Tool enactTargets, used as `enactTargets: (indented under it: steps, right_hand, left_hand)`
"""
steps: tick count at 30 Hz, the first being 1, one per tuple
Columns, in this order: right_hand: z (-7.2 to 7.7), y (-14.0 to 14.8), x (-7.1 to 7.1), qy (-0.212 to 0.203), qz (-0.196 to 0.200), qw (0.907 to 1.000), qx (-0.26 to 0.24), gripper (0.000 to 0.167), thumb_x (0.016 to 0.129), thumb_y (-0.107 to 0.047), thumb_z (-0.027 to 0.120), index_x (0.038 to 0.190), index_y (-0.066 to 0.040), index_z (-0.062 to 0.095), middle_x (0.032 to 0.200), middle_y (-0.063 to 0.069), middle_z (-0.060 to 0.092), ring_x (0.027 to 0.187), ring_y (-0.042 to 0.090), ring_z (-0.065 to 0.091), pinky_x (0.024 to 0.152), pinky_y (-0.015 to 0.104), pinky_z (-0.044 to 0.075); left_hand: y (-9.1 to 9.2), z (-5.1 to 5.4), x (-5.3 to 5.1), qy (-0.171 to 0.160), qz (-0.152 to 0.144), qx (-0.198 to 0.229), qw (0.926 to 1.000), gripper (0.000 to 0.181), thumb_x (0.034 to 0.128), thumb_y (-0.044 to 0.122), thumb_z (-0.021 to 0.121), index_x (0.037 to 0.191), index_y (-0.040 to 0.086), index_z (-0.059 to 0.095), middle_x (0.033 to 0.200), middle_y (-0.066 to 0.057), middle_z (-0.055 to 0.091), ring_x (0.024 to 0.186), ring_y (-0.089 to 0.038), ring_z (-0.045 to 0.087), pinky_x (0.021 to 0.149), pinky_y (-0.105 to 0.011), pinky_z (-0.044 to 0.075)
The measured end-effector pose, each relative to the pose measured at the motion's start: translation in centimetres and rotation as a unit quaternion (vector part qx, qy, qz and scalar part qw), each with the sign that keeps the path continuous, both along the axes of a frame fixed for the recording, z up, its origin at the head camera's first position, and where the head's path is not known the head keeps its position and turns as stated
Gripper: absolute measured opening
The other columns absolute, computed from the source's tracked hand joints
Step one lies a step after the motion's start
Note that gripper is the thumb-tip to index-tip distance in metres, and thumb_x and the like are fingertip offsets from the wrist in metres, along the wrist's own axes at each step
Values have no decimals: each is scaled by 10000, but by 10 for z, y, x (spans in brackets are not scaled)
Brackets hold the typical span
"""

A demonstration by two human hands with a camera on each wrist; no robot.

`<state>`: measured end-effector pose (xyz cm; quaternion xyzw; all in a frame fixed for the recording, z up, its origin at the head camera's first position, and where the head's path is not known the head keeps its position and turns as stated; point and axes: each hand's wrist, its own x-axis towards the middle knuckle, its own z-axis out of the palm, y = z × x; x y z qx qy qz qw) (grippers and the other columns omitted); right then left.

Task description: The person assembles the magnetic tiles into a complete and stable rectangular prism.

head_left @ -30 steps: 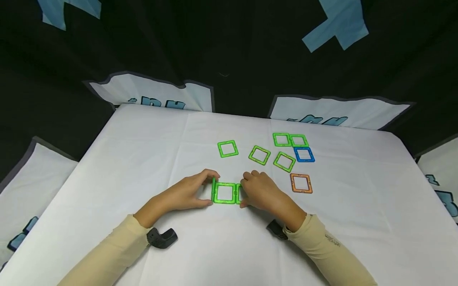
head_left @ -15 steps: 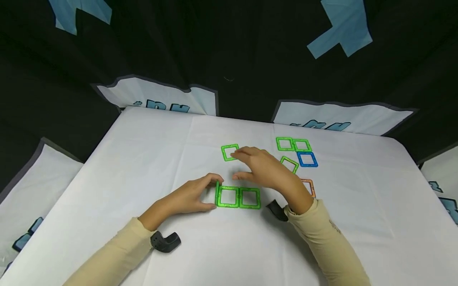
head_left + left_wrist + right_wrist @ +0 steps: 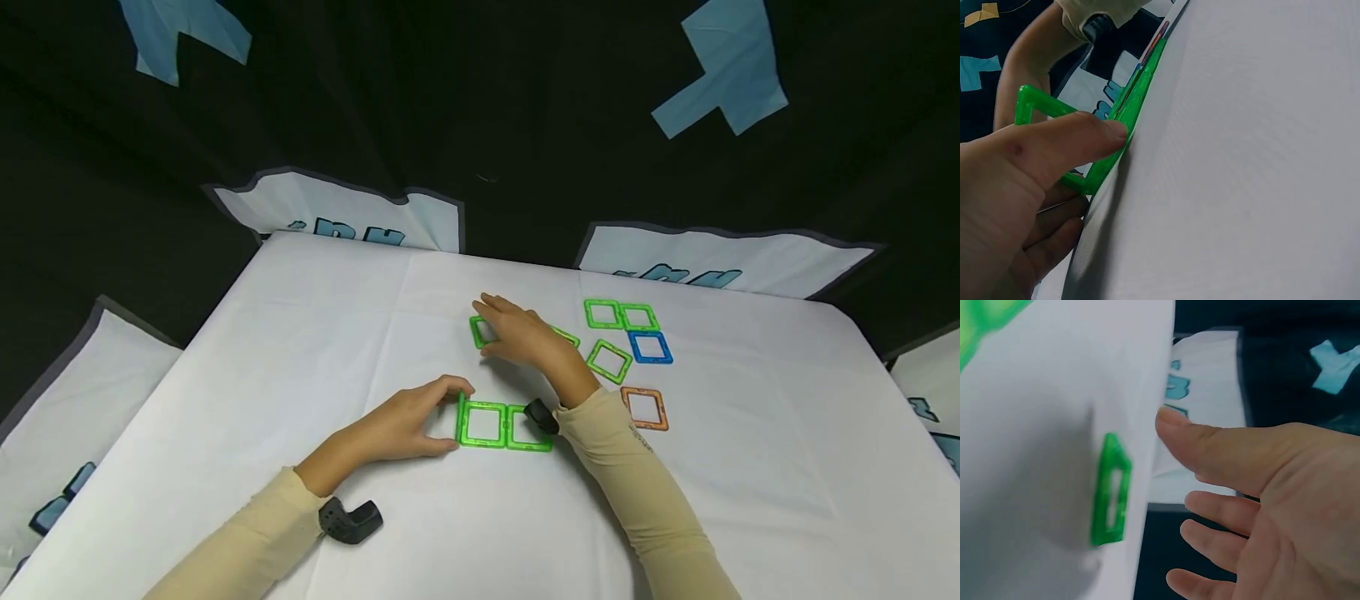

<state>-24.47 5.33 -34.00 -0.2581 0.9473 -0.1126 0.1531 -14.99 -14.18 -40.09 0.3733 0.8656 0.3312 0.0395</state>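
Note:
In the head view, my left hand holds an upright green square frame between thumb and fingers. That frame stands at the left edge of a flat green square, which joins a second flat green square on its right. The left wrist view shows the thumb on the upright green frame. My right hand, fingers spread, hovers over a loose green square farther back, partly covering it. In the right wrist view nothing is between the fingers, and the green square lies apart from them.
On the white table, right of my right hand, lie an angled green square, two joined green squares, a blue square and an orange square. Another green square is partly hidden behind the right hand.
My right hand has left the second flat green square and moved back and left to the loose green square. My left hand stays at the upright frame. The head view has shifted slightly.

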Motion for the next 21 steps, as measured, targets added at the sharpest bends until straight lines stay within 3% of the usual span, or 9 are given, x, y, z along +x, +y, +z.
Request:
enactTargets:
  steps: [5, 8, 16, 21]
  right_hand:
    - [-17, 6, -11, -382, -268, 9986, 243, 729, 861, -271, 631, 1458, -157, 228, 1517, 52, 202, 1395, 229, 188, 1090, 542, 198]
    - [-22, 8, -13, -390, -243, 9980, 427, 681, 873, -271, 615, 1447, -159, 265, 1499, 62, 249, 1370, 249, 258, 1085, 522, 228]
    - [-21, 2, -4, 412, 67, 9942, 993, 528, 869, -284, 619, 1348, -134, 454, 1369, 76, 442, 1210, 270, 473, 974, 445, 407]
    - [-21, 5, 11, 535, 210, 9910, 1206, 508, 858, -289, 632, 1319, -128, 491, 1317, 76, 493, 1170, 271, 503, 937, 429, 437]
  left_hand:
    - [2, -1, 1, -67, 61, -17, 10000, 628, 750, 269, 748, 1258, 180, 388, 1235, 19, 537, 1131, -102, 524, 957, -320, 429]
    - [1, -1, 2, -68, 136, 24, 9999, 626, 757, 307, 740, 1262, 202, 385, 1247, 46, 507, 1140, -107, 529, 955, -327, 432]
    - [1, -1, 1, -10, 226, 162, 9996, 592, 770, 299, 732, 1259, 213, 411, 1228, 45, 437, 1141, -108, 527, 954, -308, 439]
    - [2, -3, 2, -100, 181, 252, 9995, 591, 763, 305, 737, 1259, 208, 431, 1193, 6, 491, 1109, -115, 532, 943, -300, 445]
